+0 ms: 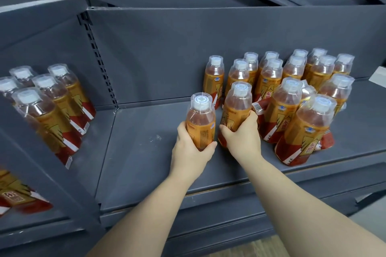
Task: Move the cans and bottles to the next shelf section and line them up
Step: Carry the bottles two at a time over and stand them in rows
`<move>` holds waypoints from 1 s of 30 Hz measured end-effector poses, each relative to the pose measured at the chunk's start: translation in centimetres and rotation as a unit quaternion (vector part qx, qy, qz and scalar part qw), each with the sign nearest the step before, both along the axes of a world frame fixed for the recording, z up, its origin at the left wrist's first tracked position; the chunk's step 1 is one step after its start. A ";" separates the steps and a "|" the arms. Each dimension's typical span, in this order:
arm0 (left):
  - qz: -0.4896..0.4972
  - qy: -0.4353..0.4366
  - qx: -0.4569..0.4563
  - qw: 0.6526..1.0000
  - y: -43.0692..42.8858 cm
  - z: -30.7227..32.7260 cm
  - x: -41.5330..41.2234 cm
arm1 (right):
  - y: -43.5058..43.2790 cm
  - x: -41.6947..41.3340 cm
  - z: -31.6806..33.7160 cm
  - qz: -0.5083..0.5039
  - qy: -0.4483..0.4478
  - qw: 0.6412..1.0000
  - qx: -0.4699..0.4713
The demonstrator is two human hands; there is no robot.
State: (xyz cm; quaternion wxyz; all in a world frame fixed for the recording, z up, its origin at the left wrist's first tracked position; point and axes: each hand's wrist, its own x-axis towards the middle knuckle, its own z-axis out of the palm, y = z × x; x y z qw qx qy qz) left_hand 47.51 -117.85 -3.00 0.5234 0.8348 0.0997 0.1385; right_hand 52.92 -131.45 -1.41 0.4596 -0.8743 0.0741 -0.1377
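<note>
Clasping the left bottle (201, 119) and the right bottle (237, 108) low on their labels at the frame's center, the left hand (191, 152) and right hand (243, 137) likely carry full, stiff, fairly heavy plastic with slippery film.

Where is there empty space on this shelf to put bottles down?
The biggest bare patch of shelf lies between the slotted post and the bottle in the left hand. A bare strip also runs along the front edge, in front of the right hand. The right side is crowded: standing bottles fill it to the back wall.
</note>
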 end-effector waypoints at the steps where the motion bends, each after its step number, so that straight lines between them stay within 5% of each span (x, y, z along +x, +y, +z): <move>1: -0.001 0.003 0.002 1.000 0.0 0.2 0.0 | 0.0 0.0 0.2 0.001 0.004 1.000 0.002; 30: -0.021 -0.016 0.027 0.999 0.7 2.1 -10.3 | -0.4 -13.3 2.0 0.040 -0.019 0.999 -0.003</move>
